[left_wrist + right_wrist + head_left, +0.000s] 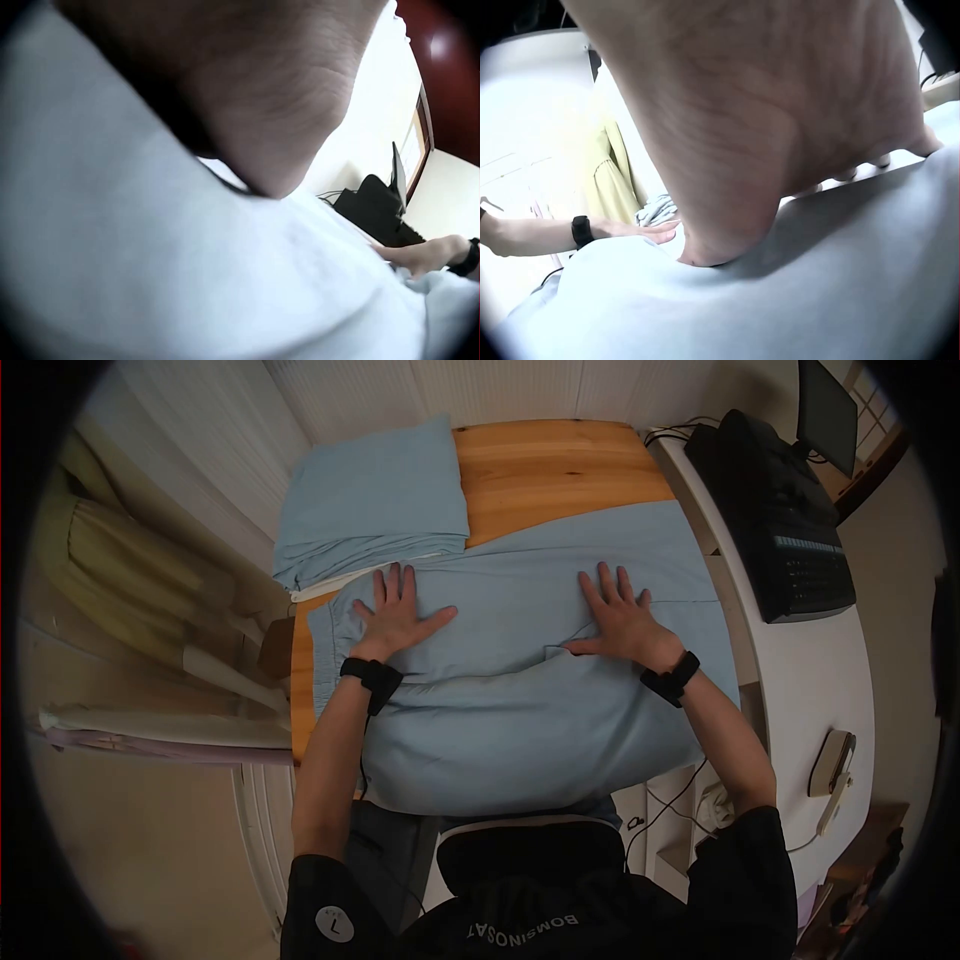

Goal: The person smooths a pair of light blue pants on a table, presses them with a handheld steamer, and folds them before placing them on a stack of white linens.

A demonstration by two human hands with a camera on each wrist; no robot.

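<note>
A pair of light-blue trousers [480, 710] lies spread over a wooden table, its gathered elastic waistband [322, 655] toward the left side. My left hand [396, 622] lies on the fabric near the waistband, fingers spread. Farther right, my right hand [622, 622] also rests on the cloth with its fingers fanned out, the thumb beside a small fold. Creases run across the fabric between and below the hands. In the left wrist view the heel of the left hand [277, 112] is right at the cloth; the right wrist view shows the right palm [780, 112] over it.
Folded light-blue cloth [375, 490] sits at the back left of the wooden table [560, 465]. On a white desk [815, 670] to the right are a black keyboard [805, 575] and a monitor [828, 415]. A yellow garment [130, 570] hangs at left.
</note>
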